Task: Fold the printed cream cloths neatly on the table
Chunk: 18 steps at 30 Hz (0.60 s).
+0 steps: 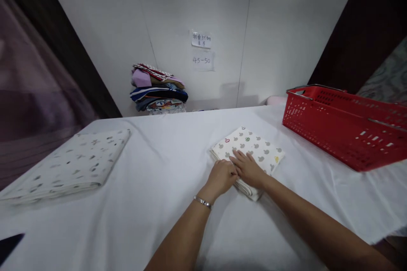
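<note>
From afar I see the left hand [223, 175] touching the mushroom-print cloth [256, 145], right hand [249, 170] spread on it, red basket [333, 131] toward the table's [152, 186] far right corner.

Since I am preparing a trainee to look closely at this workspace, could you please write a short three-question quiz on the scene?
1. Multiple choice: What stands on the white-covered table to the right of the folded cloth with the mushroom-like print?
A) a glass jar
B) a red basket
C) a blue bucket

2. True or false: The right hand rests on top of that printed cloth.

3. Fill in the blank: The lower paper on the wall reads "45-___".

Key: 1. B; 2. True; 3. 50.
</note>
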Motion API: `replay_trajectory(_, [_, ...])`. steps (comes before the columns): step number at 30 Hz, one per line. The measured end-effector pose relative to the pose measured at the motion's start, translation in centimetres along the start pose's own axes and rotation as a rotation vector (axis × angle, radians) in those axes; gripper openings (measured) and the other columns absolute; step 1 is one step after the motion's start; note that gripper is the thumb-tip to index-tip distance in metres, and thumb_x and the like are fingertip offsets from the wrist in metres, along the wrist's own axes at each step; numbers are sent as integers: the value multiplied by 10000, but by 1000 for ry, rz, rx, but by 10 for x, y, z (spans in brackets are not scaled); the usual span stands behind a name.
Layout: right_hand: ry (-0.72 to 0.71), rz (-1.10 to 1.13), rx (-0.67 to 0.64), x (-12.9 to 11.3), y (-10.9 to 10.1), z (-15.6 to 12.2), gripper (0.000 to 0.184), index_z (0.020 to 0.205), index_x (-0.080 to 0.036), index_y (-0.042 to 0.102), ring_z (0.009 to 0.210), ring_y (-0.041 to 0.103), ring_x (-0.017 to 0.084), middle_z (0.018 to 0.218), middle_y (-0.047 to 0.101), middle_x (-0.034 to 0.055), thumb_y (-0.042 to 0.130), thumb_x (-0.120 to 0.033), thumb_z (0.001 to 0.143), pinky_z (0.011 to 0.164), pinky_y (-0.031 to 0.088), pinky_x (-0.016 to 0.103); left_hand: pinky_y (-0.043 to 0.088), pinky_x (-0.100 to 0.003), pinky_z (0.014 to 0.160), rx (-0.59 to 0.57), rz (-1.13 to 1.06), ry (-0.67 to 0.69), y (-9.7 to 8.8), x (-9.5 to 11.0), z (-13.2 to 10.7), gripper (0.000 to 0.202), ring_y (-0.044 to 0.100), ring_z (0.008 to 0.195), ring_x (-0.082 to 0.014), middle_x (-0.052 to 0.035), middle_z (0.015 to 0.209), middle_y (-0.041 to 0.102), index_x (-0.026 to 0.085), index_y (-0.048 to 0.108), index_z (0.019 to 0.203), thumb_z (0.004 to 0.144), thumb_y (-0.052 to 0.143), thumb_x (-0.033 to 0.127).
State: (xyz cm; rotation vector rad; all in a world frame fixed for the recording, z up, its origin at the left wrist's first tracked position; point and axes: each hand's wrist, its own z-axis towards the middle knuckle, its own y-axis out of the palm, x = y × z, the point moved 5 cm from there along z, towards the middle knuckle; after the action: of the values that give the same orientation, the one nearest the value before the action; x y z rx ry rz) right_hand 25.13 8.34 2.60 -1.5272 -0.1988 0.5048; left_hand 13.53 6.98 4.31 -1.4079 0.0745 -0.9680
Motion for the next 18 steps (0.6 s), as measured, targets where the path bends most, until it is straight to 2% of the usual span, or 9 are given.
replay_trajectory(4, [2,-47,-7,-2,13,1,481,1382,-193,370,1374,172,253,1497,215,92,265,-350,940,1079,178,501,396,-300,772,52,-19,-22,-6,-9,-1,124,545,793,-160,-9,735,629,208,674,679,778,598,214])
replay_trajectory(7, [5,-54,13,-1,15,0,487,1382,-212,373,1372,179,248,1493,230,86,255,-384,942,1079,178,498,414,-316,791,181,20,-105,-15,-22,0,143,543,821,-171,-27,762,613,189,642,678,798,569,214])
replay_trajectory(9, [4,-55,22,-1,15,1,496,1386,-215,367,1372,180,251,1491,237,87,247,-401,943,1078,177,503,419,-334,838,287,45,-147,-20,-28,4,118,543,894,-179,-38,852,623,191,645,761,814,540,198])
replay_trajectory(11, [4,-49,30,-1,15,2,503,1397,-218,347,1372,179,254,1493,231,87,238,-409,945,1077,172,510,396,-359,927,354,75,-148,-22,-30,10,154,522,1022,-186,-52,1020,624,201,643,898,841,500,195])
replay_trajectory(14, [-1,-29,41,-2,15,1,512,1411,-226,316,1373,171,257,1496,219,89,239,-425,946,1079,163,516,273,-439,1062,330,160,-220,-13,-37,22,278,379,1254,-232,-86,1309,497,192,576,1119,881,445,253])
replay_trajectory(18, [-16,31,9,-3,13,-3,524,1399,-224,344,1375,161,267,1496,213,102,265,-460,938,1080,162,519,197,-526,1078,217,177,-457,6,-59,23,458,201,1363,-282,-115,1466,290,180,394,1334,916,353,362])
